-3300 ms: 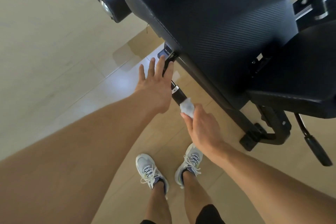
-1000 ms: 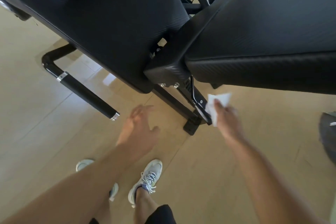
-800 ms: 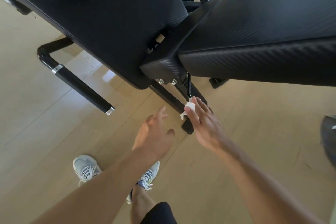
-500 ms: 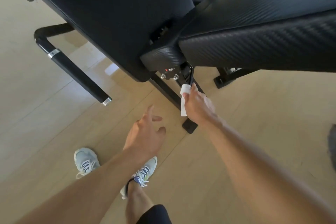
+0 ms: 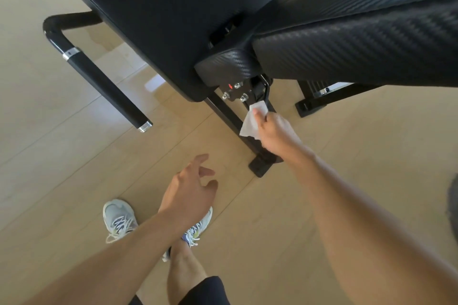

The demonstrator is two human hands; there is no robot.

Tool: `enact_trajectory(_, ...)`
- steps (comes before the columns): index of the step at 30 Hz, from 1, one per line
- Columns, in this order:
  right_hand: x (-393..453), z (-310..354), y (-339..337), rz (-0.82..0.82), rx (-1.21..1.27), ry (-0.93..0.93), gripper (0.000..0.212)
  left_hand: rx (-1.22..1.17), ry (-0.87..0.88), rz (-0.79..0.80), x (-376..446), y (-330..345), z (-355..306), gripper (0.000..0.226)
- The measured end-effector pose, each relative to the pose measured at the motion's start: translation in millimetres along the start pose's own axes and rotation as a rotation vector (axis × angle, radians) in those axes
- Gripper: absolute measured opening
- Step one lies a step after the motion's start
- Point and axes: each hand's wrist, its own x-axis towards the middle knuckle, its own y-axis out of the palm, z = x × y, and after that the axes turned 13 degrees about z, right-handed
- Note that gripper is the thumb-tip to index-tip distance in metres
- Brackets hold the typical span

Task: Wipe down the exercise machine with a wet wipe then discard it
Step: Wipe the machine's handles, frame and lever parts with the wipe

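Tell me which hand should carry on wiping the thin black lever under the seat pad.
Right. The right hand already pinches the wet wipe against the lever below the seat pad. The left hand hangs open and empty above the floor, away from the machine.

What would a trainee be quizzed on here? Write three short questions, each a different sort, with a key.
1. True or false: the left hand holds the wet wipe.
2. Multiple choice: the wipe is pressed against A) the foam handle, B) the thin black lever under the seat pad, C) the floor.
3. Fill in: the left hand hangs open above a ____.

Key: 1 false, the right hand pinches it; 2 B; 3 shoe.
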Motion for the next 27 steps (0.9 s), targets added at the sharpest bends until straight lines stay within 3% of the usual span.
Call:
enact_trajectory(1,-12,-3,8,-0.034,0.010,0.019,0.040,0.001,-0.008,0.009,-2,2,1,0.054)
enact_trajectory(4,-63,-14,37,-0.048,0.221,0.199,0.044,-0.002,-0.010,0.032,-9,6,4,0.050)
enact_trajectory(6,-76,-16,39,-0.012,0.127,0.223,0.043,0.010,0.000,0.047,-13,8,4,0.047)
enact_trajectory(9,-46,-10,18,-0.128,-0.055,0.065,0.044,0.009,-0.003,0.052,-14,9,4,0.043)
enact_trajectory(11,-16,2,5,-0.057,-0.176,-0.030,0.040,0.005,-0.001,0.047,-12,10,5,0.041)
enact_trajectory(13,4,2,4,-0.029,-0.101,-0.012,0.049,0.004,0.010,0.037,-10,12,5,0.039)
enact_trajectory(14,1,-1,7,-0.034,-0.012,0.019,0.042,0.004,0.012,0.037,-11,13,5,0.038)
enact_trajectory(16,-28,-10,23,-0.090,0.120,0.060,0.045,0.012,0.018,0.052,-14,12,5,0.037)
enact_trajectory(19,-74,-20,41,-0.022,0.249,0.146,0.044,0.029,0.024,0.055,-21,5,7,0.037)
enact_trajectory(23,-31,-20,20,-0.072,-0.180,-0.010,0.035,0.030,-0.009,0.011,-21,-4,17,0.034)
enact_trajectory(25,-6,-5,14,-0.077,-0.351,-0.078,0.041,0.012,-0.025,-0.005,-22,-5,22,0.033)
enact_trajectory(27,-5,-3,16,-0.121,-0.260,-0.048,0.041,0.001,-0.034,-0.016,-25,-3,28,0.032)
